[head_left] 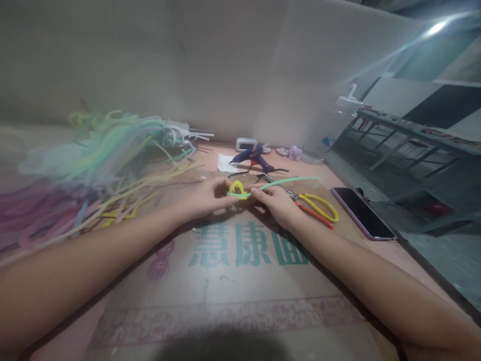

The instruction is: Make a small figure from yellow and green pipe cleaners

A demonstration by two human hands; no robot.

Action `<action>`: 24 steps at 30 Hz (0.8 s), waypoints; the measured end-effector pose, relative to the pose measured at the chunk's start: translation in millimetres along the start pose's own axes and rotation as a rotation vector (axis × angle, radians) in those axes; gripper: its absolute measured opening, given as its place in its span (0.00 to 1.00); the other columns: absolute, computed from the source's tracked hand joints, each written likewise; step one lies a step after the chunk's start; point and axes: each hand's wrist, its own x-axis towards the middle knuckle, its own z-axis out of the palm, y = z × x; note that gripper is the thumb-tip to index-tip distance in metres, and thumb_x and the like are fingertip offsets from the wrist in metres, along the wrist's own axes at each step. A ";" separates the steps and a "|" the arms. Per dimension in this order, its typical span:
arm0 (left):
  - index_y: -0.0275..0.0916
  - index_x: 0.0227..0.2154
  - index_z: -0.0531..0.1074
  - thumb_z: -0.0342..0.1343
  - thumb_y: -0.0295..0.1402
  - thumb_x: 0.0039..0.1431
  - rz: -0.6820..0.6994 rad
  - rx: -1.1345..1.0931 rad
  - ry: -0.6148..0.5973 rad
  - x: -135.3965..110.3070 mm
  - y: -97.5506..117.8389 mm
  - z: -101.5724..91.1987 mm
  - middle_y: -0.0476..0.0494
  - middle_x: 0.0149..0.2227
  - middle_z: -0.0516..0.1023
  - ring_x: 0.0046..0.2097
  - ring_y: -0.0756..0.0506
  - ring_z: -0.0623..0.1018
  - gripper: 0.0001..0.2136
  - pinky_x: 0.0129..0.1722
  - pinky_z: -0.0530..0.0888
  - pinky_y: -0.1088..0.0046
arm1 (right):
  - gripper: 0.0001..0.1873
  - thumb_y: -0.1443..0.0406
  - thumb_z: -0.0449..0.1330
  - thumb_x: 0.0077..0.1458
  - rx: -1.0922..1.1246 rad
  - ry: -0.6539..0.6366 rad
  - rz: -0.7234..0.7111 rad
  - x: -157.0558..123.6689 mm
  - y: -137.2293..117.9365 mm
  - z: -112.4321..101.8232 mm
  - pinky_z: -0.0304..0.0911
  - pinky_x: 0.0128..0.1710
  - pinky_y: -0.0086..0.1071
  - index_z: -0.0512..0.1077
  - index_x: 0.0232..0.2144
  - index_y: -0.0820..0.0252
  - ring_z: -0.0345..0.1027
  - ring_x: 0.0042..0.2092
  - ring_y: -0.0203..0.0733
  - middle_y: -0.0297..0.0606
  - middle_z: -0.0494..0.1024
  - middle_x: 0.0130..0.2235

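A yellow pipe cleaner (236, 187), bent into a small loop, is pinched by my left hand (210, 196) above the cardboard. My right hand (276, 201) is closed on a mint green pipe cleaner (296, 179). One part of the green pipe cleaner crosses the lower part of the yellow loop between my fingertips, and its long end sticks out to the right. Beside my right hand lie pliers (319, 208) with one yellow and one orange handle. Whether the two pipe cleaners are joined cannot be made out.
The printed cardboard sheet (225, 286) covers the pink table. Behind my hands are a blue glue gun (250, 155), white paper (225, 163) and a small white digital clock (246, 145). Bundles of pipe cleaners (112, 145) spread on the left. A phone (363, 213) lies near the right edge.
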 end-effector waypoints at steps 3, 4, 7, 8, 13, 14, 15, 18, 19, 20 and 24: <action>0.37 0.40 0.71 0.64 0.43 0.56 0.020 0.003 0.007 0.5 0.8 1.4 0.42 0.42 0.80 0.43 0.44 0.80 0.17 0.44 0.76 0.66 | 0.21 0.53 0.72 0.45 0.022 0.027 0.014 1.3 -0.9 -1.6 0.69 0.38 0.33 0.78 0.38 0.60 0.76 0.34 0.39 0.36 0.81 0.31; 0.37 0.42 0.71 0.64 0.43 0.56 0.026 0.015 0.009 0.7 0.5 2.0 0.41 0.44 0.80 0.44 0.43 0.80 0.17 0.46 0.76 0.64 | 0.21 0.53 0.72 0.44 0.023 0.032 0.003 1.9 -0.9 -2.1 0.69 0.37 0.32 0.78 0.37 0.60 0.76 0.34 0.39 0.36 0.82 0.30; 0.38 0.43 0.71 0.64 0.41 0.57 0.041 0.058 0.026 1.1 -3.6 2.7 0.40 0.46 0.79 0.47 0.41 0.80 0.16 0.48 0.77 0.61 | 0.21 0.54 0.73 0.44 0.043 0.028 0.002 3.0 0.1 -2.9 0.69 0.36 0.33 0.78 0.38 0.59 0.76 0.33 0.40 0.36 0.82 0.30; 0.38 0.44 0.70 0.64 0.41 0.57 0.050 0.054 0.029 1.3 -5.8 2.5 0.40 0.46 0.79 0.48 0.41 0.80 0.16 0.48 0.77 0.60 | 0.21 0.54 0.73 0.44 0.052 0.018 0.010 3.1 0.4 -3.0 0.69 0.36 0.33 0.78 0.39 0.59 0.76 0.33 0.40 0.36 0.82 0.31; 0.40 0.49 0.65 0.62 0.40 0.60 0.114 -0.067 -0.034 3.0 -12.4 1.1 0.38 0.51 0.77 0.52 0.42 0.79 0.19 0.50 0.77 0.61 | 0.23 0.55 0.73 0.44 0.066 -0.008 0.030 1.4 -0.6 -2.6 0.69 0.36 0.33 0.78 0.42 0.59 0.75 0.33 0.39 0.35 0.81 0.30; 0.41 0.50 0.64 0.62 0.40 0.60 0.120 -0.091 -0.055 3.2 -12.1 1.4 0.37 0.52 0.76 0.53 0.42 0.78 0.19 0.50 0.77 0.62 | 0.23 0.55 0.73 0.44 0.060 -0.002 0.043 1.1 -1.3 -2.5 0.68 0.35 0.32 0.78 0.42 0.59 0.74 0.32 0.38 0.35 0.80 0.29; 0.41 0.51 0.64 0.62 0.40 0.60 0.128 -0.109 -0.071 3.3 -11.4 1.8 0.36 0.53 0.76 0.53 0.41 0.78 0.20 0.50 0.77 0.62 | 0.23 0.56 0.73 0.44 0.054 0.000 0.059 0.9 -2.0 -2.5 0.68 0.33 0.30 0.78 0.41 0.59 0.73 0.32 0.37 0.35 0.80 0.28; 0.40 0.54 0.63 0.61 0.40 0.61 0.154 -0.093 -0.089 2.3 -8.8 4.1 0.35 0.55 0.75 0.55 0.41 0.78 0.22 0.52 0.76 0.60 | 0.22 0.56 0.73 0.43 0.055 -0.001 0.094 0.8 -3.9 -2.5 0.65 0.30 0.28 0.78 0.40 0.59 0.72 0.30 0.36 0.34 0.79 0.27; 0.40 0.55 0.64 0.61 0.40 0.61 0.163 -0.061 -0.082 1.6 -8.1 4.9 0.35 0.55 0.75 0.55 0.41 0.78 0.22 0.53 0.76 0.60 | 0.22 0.56 0.74 0.43 0.062 -0.008 0.099 0.8 -4.3 -2.5 0.65 0.30 0.28 0.78 0.39 0.60 0.72 0.30 0.36 0.35 0.79 0.26; 0.40 0.55 0.64 0.60 0.40 0.61 0.172 -0.022 -0.069 0.9 -7.4 5.7 0.35 0.54 0.76 0.54 0.41 0.78 0.22 0.54 0.75 0.59 | 0.22 0.56 0.74 0.42 0.070 -0.013 0.101 0.7 -4.8 -2.4 0.65 0.30 0.28 0.77 0.39 0.60 0.71 0.29 0.36 0.35 0.79 0.26; 0.40 0.57 0.66 0.58 0.39 0.63 0.211 0.157 -0.003 -2.2 -3.3 7.5 0.37 0.54 0.76 0.53 0.41 0.78 0.21 0.54 0.76 0.59 | 0.22 0.56 0.75 0.40 0.085 -0.023 0.093 0.7 -5.9 -1.8 0.64 0.29 0.28 0.75 0.35 0.60 0.70 0.27 0.35 0.34 0.78 0.24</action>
